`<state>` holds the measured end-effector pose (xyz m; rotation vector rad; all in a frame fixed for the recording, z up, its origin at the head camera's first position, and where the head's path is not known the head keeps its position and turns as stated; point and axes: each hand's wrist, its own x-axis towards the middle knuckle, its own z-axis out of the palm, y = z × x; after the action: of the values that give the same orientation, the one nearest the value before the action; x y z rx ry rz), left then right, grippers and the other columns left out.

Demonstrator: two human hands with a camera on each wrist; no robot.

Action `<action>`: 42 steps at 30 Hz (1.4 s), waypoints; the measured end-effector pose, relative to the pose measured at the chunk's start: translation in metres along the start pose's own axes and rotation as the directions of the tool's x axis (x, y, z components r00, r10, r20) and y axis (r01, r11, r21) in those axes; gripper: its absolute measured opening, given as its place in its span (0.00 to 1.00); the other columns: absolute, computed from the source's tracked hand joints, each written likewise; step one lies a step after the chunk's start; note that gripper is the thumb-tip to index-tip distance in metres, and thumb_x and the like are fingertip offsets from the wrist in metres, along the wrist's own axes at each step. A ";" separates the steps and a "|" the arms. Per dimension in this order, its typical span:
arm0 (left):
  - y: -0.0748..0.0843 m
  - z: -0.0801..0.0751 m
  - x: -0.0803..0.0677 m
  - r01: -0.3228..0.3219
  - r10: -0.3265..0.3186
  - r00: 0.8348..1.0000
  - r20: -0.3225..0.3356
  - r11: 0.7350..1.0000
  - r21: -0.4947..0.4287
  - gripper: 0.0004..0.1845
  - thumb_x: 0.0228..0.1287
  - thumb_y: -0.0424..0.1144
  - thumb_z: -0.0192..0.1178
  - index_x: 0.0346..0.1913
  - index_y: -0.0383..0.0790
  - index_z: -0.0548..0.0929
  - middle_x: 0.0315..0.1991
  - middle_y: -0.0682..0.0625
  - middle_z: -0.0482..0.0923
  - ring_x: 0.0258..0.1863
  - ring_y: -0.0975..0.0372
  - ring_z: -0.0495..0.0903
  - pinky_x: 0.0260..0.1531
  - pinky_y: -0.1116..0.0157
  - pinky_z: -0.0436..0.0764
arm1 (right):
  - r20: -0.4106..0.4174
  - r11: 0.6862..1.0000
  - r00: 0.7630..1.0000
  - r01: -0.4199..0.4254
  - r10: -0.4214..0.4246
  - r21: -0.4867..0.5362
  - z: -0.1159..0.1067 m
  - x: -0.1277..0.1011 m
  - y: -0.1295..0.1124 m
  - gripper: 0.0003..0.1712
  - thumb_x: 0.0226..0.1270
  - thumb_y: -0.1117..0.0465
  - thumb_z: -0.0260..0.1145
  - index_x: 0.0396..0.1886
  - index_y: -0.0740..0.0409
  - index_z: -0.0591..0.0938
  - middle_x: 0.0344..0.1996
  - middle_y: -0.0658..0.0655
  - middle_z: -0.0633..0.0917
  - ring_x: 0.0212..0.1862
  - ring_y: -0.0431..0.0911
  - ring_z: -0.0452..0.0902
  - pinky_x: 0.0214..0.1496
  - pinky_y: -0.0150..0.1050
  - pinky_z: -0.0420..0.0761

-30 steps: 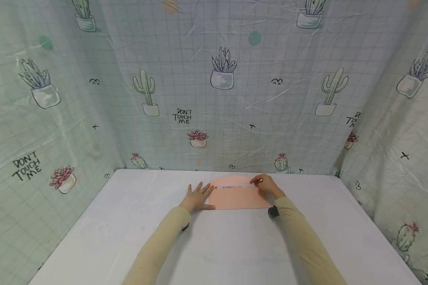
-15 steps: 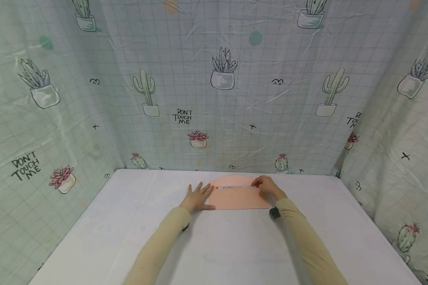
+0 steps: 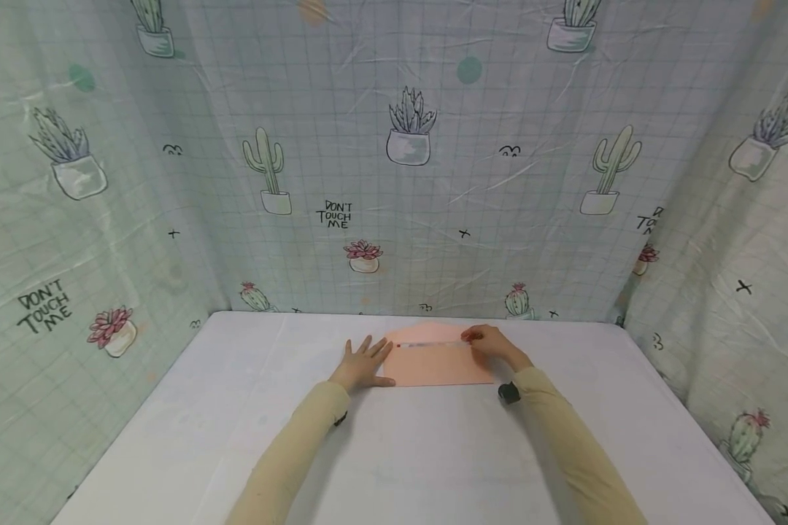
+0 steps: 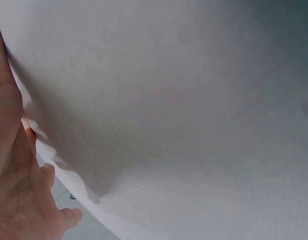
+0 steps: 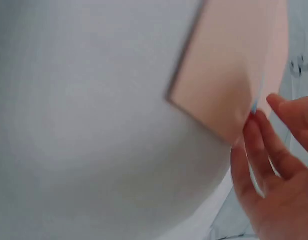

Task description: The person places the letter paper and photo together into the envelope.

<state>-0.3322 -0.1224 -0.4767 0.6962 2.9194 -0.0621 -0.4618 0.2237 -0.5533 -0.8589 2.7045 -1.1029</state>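
A peach envelope [image 3: 440,367] lies on the white table with its rounded flap [image 3: 430,330] spread away from the person. Along the line between body and flap runs a thin pale bluish strip [image 3: 427,344], red at its left end; what it is cannot be told. My left hand [image 3: 362,364] rests with spread fingers on the table and the envelope's left edge. At the right end of the strip, my right hand [image 3: 492,344] pinches the envelope's edge with bent fingers. In the right wrist view, its fingertips [image 5: 251,120] touch the envelope there, the thumb close above.
A white cloth covers the table [image 3: 427,452], whose back edge lies just beyond the flap. Behind and at both sides hangs a curtain [image 3: 427,219] printed with cacti. Dark wrist cameras, one visible on the right wrist [image 3: 508,393], sit low near the table.
My right hand has lowered slightly at the strip's right end, its fingers drawing closer together, and its wrist has shifted a little right. The left hand and the envelope stay in place.
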 end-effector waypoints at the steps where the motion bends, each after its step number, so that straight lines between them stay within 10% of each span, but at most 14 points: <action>1: 0.000 0.000 0.000 0.000 0.000 1.000 0.001 1.000 -0.002 0.47 0.53 0.68 0.46 0.70 0.47 0.48 0.71 0.50 0.46 0.70 0.47 0.45 0.60 0.36 0.48 | -0.005 0.999 1.000 0.006 -0.006 -0.047 0.003 0.006 0.008 0.15 0.59 0.62 0.53 0.44 0.56 0.81 0.38 0.54 0.82 0.39 0.44 0.76 0.37 0.35 0.75; 11: 0.000 -0.001 0.001 0.002 -0.002 1.000 0.010 1.000 0.002 0.47 0.52 0.68 0.47 0.70 0.48 0.47 0.71 0.50 0.46 0.70 0.47 0.44 0.60 0.36 0.48 | -0.113 0.823 0.986 -0.166 0.124 -0.543 0.021 -0.036 -0.137 0.17 0.68 0.53 0.48 0.47 0.56 0.76 0.39 0.59 0.75 0.44 0.55 0.67 0.42 0.54 0.68; 29: -0.011 0.021 0.027 0.030 -0.029 1.000 -0.011 0.999 0.019 0.56 0.41 0.78 0.41 0.70 0.49 0.45 0.72 0.54 0.42 0.71 0.48 0.38 0.59 0.34 0.40 | -0.050 0.787 0.988 -0.148 0.148 -0.599 0.039 -0.013 -0.155 0.17 0.66 0.44 0.49 0.46 0.48 0.72 0.38 0.56 0.73 0.43 0.51 0.65 0.44 0.48 0.65; 42: 0.008 -0.011 -0.001 0.048 -0.048 0.999 0.000 0.996 0.077 0.48 0.49 0.70 0.49 0.68 0.44 0.54 0.70 0.51 0.51 0.69 0.46 0.47 0.60 0.38 0.51 | -0.031 0.766 0.993 -0.111 0.118 -0.633 0.044 -0.005 -0.164 0.24 0.64 0.47 0.53 0.50 0.60 0.71 0.49 0.59 0.74 0.52 0.53 0.68 0.52 0.56 0.67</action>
<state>-0.3289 -0.1156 -0.4658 0.6372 2.9460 -0.1816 -0.3685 0.1048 -0.4764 -0.7299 3.0996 -0.1170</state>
